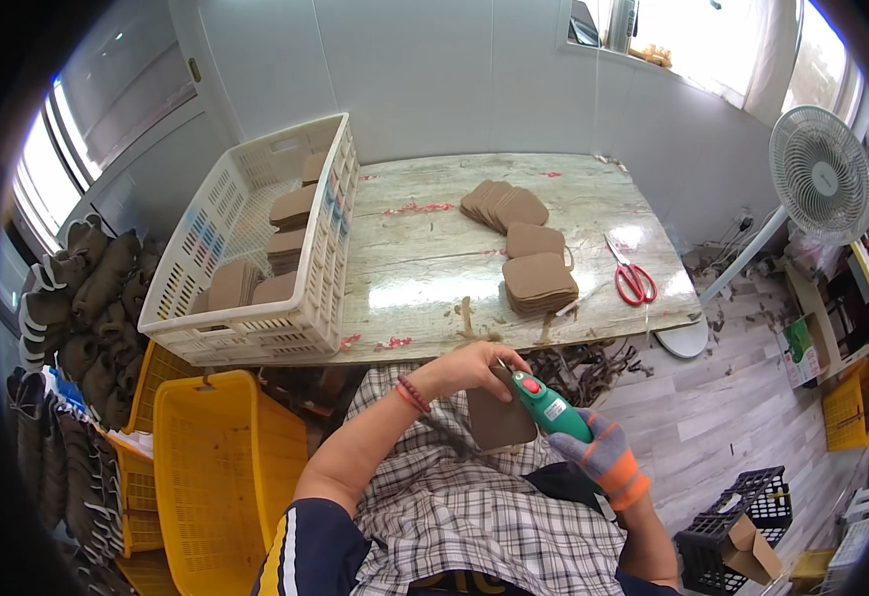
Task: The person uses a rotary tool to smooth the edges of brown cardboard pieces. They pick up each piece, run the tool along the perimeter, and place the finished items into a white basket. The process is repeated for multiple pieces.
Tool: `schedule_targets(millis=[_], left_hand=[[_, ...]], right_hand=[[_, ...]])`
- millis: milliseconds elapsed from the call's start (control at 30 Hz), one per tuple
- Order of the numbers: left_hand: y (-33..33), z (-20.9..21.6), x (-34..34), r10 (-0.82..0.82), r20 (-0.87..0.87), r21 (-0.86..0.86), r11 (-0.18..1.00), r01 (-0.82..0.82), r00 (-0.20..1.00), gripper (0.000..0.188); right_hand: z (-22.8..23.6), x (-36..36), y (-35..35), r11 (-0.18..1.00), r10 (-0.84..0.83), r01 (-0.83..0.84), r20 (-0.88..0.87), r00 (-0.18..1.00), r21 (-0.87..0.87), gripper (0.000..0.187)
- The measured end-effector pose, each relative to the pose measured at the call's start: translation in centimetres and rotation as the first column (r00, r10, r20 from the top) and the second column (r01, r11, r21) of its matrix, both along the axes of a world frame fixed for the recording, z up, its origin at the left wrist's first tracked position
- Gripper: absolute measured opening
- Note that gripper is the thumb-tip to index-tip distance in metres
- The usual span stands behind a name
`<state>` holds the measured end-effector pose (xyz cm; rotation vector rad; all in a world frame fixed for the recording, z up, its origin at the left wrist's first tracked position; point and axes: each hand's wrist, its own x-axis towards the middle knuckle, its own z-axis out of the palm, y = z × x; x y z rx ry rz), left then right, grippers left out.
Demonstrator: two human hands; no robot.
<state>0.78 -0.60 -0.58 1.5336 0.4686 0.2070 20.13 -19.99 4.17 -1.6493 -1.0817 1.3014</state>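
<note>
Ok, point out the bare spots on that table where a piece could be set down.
Bare tabletop lies between the white basket and the brown piece stacks, and along the far edge. The right side is crowded: stacks, then red scissors near the corner.

Crate (pixel 255 328) left on table (pixel 424 288), scissors (pixel 633 278) right.

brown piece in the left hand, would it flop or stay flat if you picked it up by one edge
The brown piece probably stays fairly flat: gripped by its top edge in the left hand, it hangs straight without drooping. It looks thin and light, like the ones in the stack on the table. Its matte surface seems unlikely to slip.
</note>
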Motion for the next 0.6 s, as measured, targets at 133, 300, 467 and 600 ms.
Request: schedule_targets(millis=[133, 300, 467, 600], left_hand=[[0.1, -1.2, -0.8, 0.308, 0.064, -0.365, 0.892, -0.265, 0.949, 0.035], [0.4, -3.0, -3.7, 0.798, 0.137, -0.727, 0.483, -0.487, 0.587, 0.033], [-1.1, -3.8, -3.7, 0.842, 0.257, -0.817, 0.451, -0.359, 0.474, 0.024], [-1.6, -3.9, -3.2, 0.829, 0.319, -0.832, 0.477, -0.284, 0.459, 0.029]], right_hand=[[-0.4, -0.6, 0.9, 0.982, -0.165, 0.163, 0.016, 0.986, 0.099, 0.043], [-2.0, 0.4, 0.1, 0.963, -0.245, 0.238, 0.041, 0.969, 0.124, 0.04], [-2.9, -0.1, -0.2, 0.965, -0.233, 0.218, 0.085, 0.969, 0.148, 0.043], [-2.5, 0.0, -0.3, 0.969, -0.21, 0.196, 0.085, 0.974, 0.149, 0.045]])
